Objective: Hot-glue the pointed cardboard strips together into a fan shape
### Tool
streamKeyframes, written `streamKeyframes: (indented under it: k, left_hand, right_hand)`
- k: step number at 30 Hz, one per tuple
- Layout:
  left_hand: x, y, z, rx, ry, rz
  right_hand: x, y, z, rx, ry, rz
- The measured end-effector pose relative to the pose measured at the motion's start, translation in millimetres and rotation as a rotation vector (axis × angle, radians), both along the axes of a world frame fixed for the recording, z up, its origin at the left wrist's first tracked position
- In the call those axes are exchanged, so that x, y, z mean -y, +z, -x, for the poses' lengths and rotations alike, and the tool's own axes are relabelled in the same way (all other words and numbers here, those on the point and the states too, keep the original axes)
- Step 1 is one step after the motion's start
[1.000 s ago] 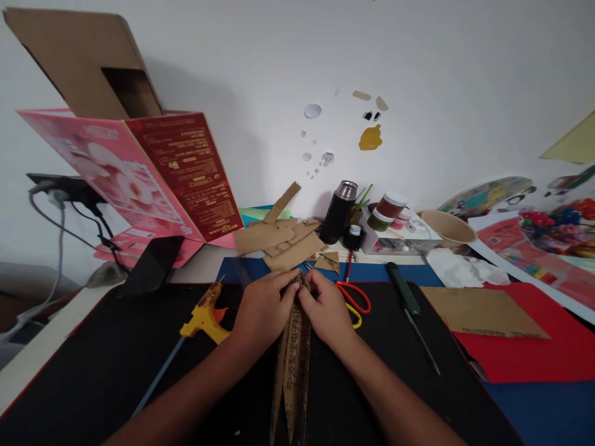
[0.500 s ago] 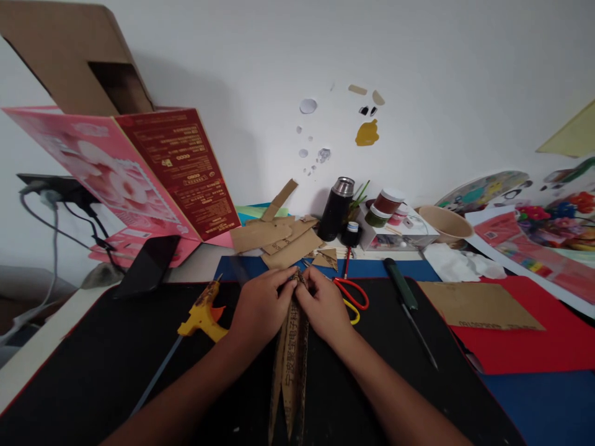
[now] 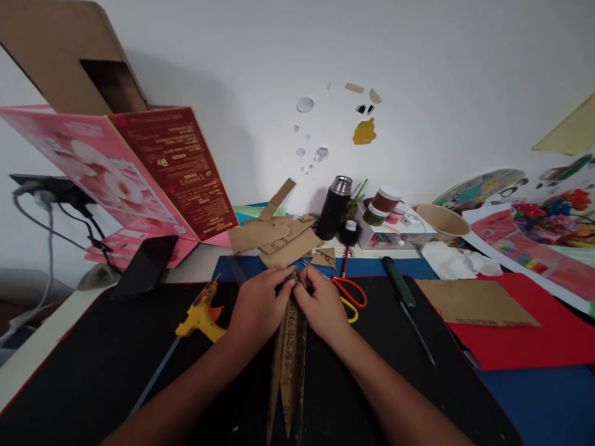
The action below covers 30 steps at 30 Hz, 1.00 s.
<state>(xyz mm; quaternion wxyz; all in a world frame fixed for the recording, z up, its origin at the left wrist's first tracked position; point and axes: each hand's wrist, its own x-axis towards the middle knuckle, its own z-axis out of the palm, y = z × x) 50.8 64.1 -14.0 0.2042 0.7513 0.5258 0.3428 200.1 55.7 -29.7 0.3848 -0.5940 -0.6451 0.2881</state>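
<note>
A long, narrow piece of folded cardboard [image 3: 289, 359] with dark printed characters points toward me, its near end split into pointed strips. My left hand [image 3: 258, 303] and my right hand [image 3: 321, 303] both pinch its far end, fingers closed and thumbs close together. The fingers partly cover that end. Left of my left hand lies a yellow hot glue gun [image 3: 198, 317] with a glue stick trailing from it. Just beyond my right hand are scissors with red handles [image 3: 351, 292] and a yellow-handled pair [image 3: 351, 310].
A green-handled screwdriver-like tool [image 3: 400, 282] lies to the right, near a flat cardboard sheet [image 3: 478, 302] on red paper [image 3: 534, 347]. Cardboard scraps [image 3: 260, 234], a black flask [image 3: 334, 207] and paint jars [image 3: 387, 201] stand behind. A phone [image 3: 145, 266] leans at left.
Both hands keep their pinch on the cardboard's far end, with hardly any movement. The whole view has shifted slightly.
</note>
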Motion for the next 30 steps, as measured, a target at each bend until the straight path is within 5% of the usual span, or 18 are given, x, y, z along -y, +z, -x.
streamKeyframes:
  k: [30]
  left_hand:
    - [1.4, 0.1, -0.3, 0.017, 0.002, -0.005]
  right_hand:
    - [0.4, 0.6, 0.6, -0.001, -0.008, 0.004]
